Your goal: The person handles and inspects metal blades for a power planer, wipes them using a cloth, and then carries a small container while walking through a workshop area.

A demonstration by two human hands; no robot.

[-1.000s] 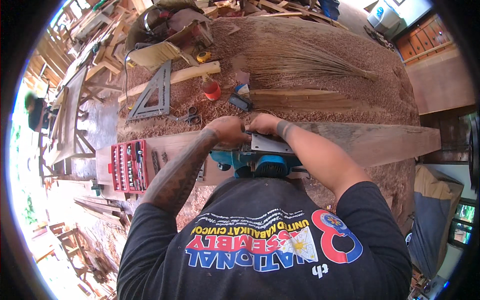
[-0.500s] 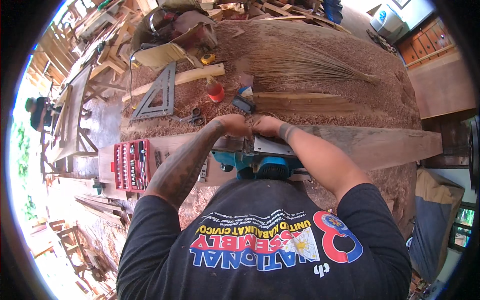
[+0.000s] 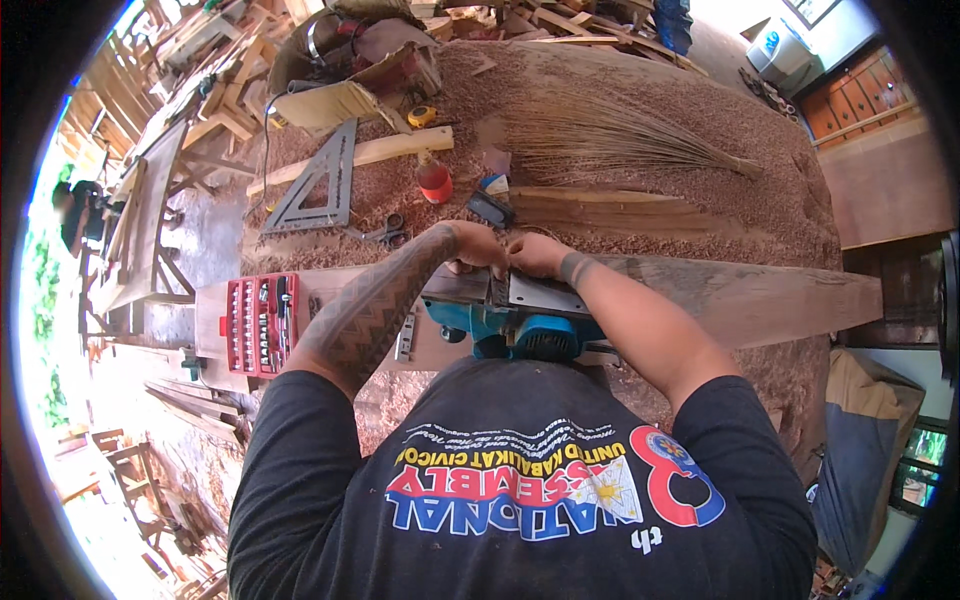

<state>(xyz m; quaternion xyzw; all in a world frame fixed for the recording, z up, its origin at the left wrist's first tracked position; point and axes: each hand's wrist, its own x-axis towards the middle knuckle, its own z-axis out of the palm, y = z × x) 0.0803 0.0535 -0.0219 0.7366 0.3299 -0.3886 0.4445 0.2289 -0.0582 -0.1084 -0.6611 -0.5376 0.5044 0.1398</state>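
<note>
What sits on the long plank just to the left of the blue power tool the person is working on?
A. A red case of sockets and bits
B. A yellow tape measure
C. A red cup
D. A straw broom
A: the red case of sockets and bits lies open on the plank, left of the blue power tool; the tape measure, broom and cup lie farther back in the shavings.
</note>
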